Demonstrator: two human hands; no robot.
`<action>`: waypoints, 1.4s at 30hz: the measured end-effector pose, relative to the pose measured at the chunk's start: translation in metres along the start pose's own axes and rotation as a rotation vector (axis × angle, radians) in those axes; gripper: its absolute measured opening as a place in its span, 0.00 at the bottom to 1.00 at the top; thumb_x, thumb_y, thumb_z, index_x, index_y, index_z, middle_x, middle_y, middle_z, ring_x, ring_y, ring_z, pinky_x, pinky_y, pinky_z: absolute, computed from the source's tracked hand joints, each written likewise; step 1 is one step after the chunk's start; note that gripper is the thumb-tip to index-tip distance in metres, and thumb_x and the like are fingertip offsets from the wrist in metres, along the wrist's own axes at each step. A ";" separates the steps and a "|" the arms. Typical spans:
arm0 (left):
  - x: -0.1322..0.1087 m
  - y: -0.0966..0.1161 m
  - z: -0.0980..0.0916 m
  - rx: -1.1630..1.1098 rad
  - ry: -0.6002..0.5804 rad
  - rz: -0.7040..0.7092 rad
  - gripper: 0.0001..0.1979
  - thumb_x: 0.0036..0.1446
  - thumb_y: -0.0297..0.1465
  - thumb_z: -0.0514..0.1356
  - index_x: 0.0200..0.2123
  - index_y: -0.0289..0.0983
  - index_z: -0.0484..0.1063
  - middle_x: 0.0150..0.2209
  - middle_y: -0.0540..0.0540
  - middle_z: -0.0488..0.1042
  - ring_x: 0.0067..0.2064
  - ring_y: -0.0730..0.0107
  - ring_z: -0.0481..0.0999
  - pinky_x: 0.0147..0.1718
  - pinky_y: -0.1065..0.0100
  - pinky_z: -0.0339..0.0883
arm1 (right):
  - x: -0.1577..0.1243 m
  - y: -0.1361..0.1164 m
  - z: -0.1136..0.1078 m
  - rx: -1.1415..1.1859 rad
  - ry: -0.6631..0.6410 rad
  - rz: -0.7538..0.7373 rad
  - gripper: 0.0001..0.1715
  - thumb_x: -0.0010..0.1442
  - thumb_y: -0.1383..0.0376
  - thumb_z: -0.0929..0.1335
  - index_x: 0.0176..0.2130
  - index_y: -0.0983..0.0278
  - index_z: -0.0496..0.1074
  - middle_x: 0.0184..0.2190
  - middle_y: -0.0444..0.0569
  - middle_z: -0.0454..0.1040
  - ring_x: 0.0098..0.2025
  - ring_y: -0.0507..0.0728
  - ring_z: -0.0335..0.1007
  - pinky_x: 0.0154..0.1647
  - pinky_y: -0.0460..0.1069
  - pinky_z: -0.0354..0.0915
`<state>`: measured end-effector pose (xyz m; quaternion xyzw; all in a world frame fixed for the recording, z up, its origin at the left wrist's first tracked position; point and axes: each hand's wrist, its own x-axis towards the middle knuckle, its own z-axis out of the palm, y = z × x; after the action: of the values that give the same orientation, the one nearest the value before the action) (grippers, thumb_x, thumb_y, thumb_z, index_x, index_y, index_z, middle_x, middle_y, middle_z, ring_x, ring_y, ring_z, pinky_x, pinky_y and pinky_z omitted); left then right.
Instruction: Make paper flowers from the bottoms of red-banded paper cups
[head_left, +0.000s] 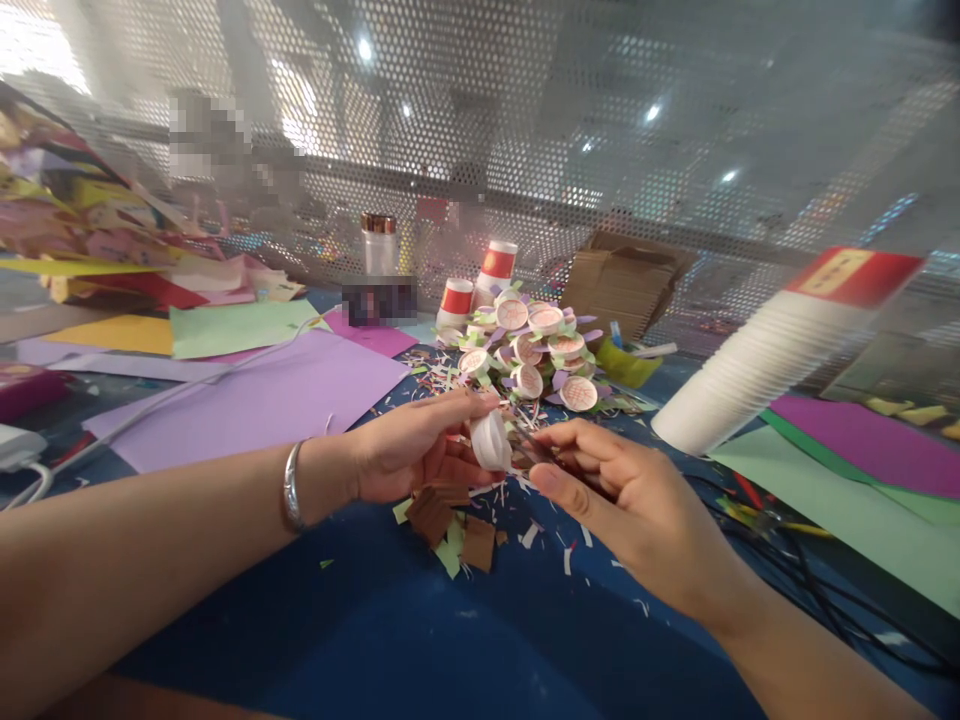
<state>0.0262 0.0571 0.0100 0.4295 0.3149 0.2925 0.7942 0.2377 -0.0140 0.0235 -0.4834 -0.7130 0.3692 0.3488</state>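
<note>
My left hand [427,445], with a silver bangle at its wrist, grips a small white cut-down paper cup [491,440] between thumb and fingers. My right hand [611,480] is closed around a pair of scissors [534,448]. Their dark blades point at the cup's edge; the handles are mostly hidden by my fingers, and I cannot tell whether the blades touch the paper. Just below my left hand lie brown cardboard squares [478,543] and green paper bits [450,550]. Beyond both hands is a heap of cut cup bottoms [579,393] with green and purple paper strips.
A tall leaning stack of paper cups [742,365] stands at right, near black cables [806,570]. Purple paper [277,390] and a white cable [142,415] lie at left. Paper shreds litter the blue table [360,620]. Folded cardboard [626,285] stands by the perforated metal screen [525,120].
</note>
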 end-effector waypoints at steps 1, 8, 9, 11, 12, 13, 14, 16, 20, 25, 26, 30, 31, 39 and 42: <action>0.000 0.000 0.000 0.007 0.028 0.035 0.11 0.65 0.38 0.62 0.41 0.35 0.73 0.36 0.45 0.80 0.32 0.71 0.82 0.33 0.71 0.78 | 0.000 0.000 0.000 -0.020 -0.018 0.005 0.16 0.67 0.51 0.70 0.46 0.59 0.73 0.37 0.46 0.81 0.38 0.55 0.75 0.36 0.47 0.68; 0.002 -0.003 -0.002 0.090 0.127 0.152 0.13 0.64 0.40 0.62 0.37 0.34 0.72 0.32 0.46 0.78 0.28 0.74 0.77 0.29 0.72 0.77 | 0.000 -0.001 0.002 -0.230 -0.050 -0.005 0.14 0.66 0.52 0.69 0.43 0.60 0.74 0.31 0.43 0.78 0.32 0.54 0.71 0.31 0.48 0.66; 0.002 -0.003 -0.002 0.107 0.130 0.157 0.13 0.64 0.40 0.62 0.37 0.34 0.73 0.31 0.46 0.77 0.27 0.74 0.77 0.28 0.72 0.76 | 0.000 -0.002 0.003 -0.257 -0.050 -0.003 0.14 0.66 0.52 0.69 0.42 0.60 0.74 0.30 0.42 0.77 0.30 0.54 0.70 0.30 0.47 0.65; 0.003 -0.004 -0.002 0.142 0.122 0.166 0.13 0.64 0.40 0.63 0.37 0.34 0.73 0.30 0.47 0.77 0.27 0.74 0.76 0.27 0.72 0.75 | 0.000 -0.003 0.003 -0.303 -0.048 0.002 0.13 0.66 0.53 0.69 0.41 0.59 0.74 0.27 0.41 0.76 0.28 0.53 0.68 0.28 0.47 0.63; 0.003 -0.004 -0.002 0.162 0.114 0.172 0.14 0.64 0.41 0.63 0.37 0.34 0.73 0.29 0.47 0.77 0.26 0.74 0.76 0.27 0.72 0.75 | 0.000 -0.004 0.003 -0.315 -0.049 0.004 0.12 0.66 0.53 0.69 0.40 0.59 0.74 0.26 0.40 0.75 0.27 0.53 0.67 0.28 0.47 0.63; 0.002 -0.005 -0.002 0.179 0.105 0.178 0.14 0.63 0.41 0.63 0.36 0.35 0.73 0.29 0.48 0.77 0.26 0.74 0.76 0.27 0.72 0.75 | 0.000 -0.004 0.003 -0.318 -0.050 0.007 0.12 0.66 0.54 0.69 0.40 0.59 0.74 0.26 0.40 0.75 0.27 0.53 0.67 0.28 0.47 0.63; 0.001 -0.005 -0.001 0.193 0.099 0.184 0.15 0.63 0.42 0.63 0.34 0.35 0.72 0.28 0.48 0.77 0.26 0.74 0.76 0.26 0.72 0.74 | 0.000 -0.004 0.003 -0.315 -0.051 0.009 0.11 0.65 0.54 0.70 0.40 0.59 0.74 0.26 0.40 0.75 0.27 0.52 0.68 0.28 0.47 0.63; -0.001 -0.005 0.001 0.211 0.094 0.191 0.16 0.64 0.42 0.62 0.32 0.35 0.71 0.27 0.49 0.76 0.26 0.74 0.76 0.25 0.73 0.73 | -0.001 -0.003 0.003 -0.305 -0.059 0.013 0.11 0.65 0.54 0.70 0.39 0.59 0.74 0.26 0.39 0.75 0.28 0.52 0.68 0.29 0.47 0.64; -0.003 -0.004 0.004 0.236 0.099 0.194 0.15 0.65 0.40 0.62 0.31 0.36 0.71 0.26 0.51 0.75 0.26 0.75 0.75 0.25 0.74 0.71 | -0.001 0.001 0.003 -0.326 -0.066 0.008 0.12 0.66 0.54 0.69 0.39 0.59 0.74 0.27 0.39 0.74 0.27 0.52 0.66 0.29 0.47 0.62; -0.004 -0.003 0.005 0.234 0.087 0.172 0.14 0.66 0.39 0.61 0.31 0.36 0.72 0.26 0.51 0.75 0.27 0.75 0.76 0.26 0.73 0.72 | 0.001 0.002 0.003 -0.357 -0.069 -0.012 0.11 0.67 0.55 0.68 0.38 0.59 0.74 0.26 0.39 0.73 0.27 0.52 0.63 0.28 0.47 0.61; -0.003 -0.003 0.004 0.227 0.087 0.167 0.14 0.66 0.39 0.61 0.31 0.37 0.72 0.26 0.51 0.75 0.27 0.75 0.76 0.25 0.73 0.72 | 0.001 0.001 0.003 -0.366 -0.069 -0.014 0.11 0.67 0.55 0.68 0.37 0.59 0.74 0.25 0.38 0.72 0.26 0.51 0.62 0.27 0.47 0.60; -0.003 -0.003 0.004 0.204 0.092 0.156 0.12 0.65 0.38 0.62 0.31 0.37 0.73 0.26 0.52 0.75 0.26 0.76 0.75 0.24 0.75 0.71 | 0.000 0.000 0.004 -0.392 -0.063 -0.034 0.11 0.67 0.56 0.68 0.36 0.59 0.74 0.24 0.38 0.71 0.25 0.51 0.62 0.26 0.46 0.59; -0.003 -0.004 0.004 0.201 0.094 0.157 0.12 0.65 0.37 0.62 0.31 0.37 0.73 0.25 0.52 0.75 0.26 0.76 0.75 0.24 0.75 0.71 | 0.000 0.000 0.004 -0.394 -0.062 -0.037 0.11 0.67 0.56 0.68 0.37 0.59 0.75 0.25 0.39 0.72 0.26 0.51 0.62 0.27 0.46 0.60; -0.003 -0.003 0.006 0.227 0.102 0.141 0.12 0.66 0.37 0.61 0.31 0.36 0.72 0.25 0.50 0.76 0.25 0.74 0.77 0.23 0.74 0.72 | -0.002 0.002 0.003 -0.442 -0.056 -0.068 0.11 0.68 0.57 0.67 0.36 0.59 0.75 0.24 0.38 0.70 0.25 0.51 0.61 0.26 0.47 0.58; -0.004 -0.003 0.008 0.247 0.112 0.145 0.13 0.66 0.37 0.61 0.30 0.36 0.70 0.25 0.51 0.75 0.25 0.74 0.77 0.26 0.73 0.74 | -0.002 0.001 0.003 -0.462 -0.052 -0.068 0.12 0.68 0.57 0.67 0.35 0.59 0.74 0.23 0.38 0.68 0.24 0.51 0.59 0.25 0.47 0.56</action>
<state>0.0300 0.0492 0.0120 0.5286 0.3605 0.3319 0.6932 0.2358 -0.0162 0.0209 -0.5162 -0.8032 0.1967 0.2228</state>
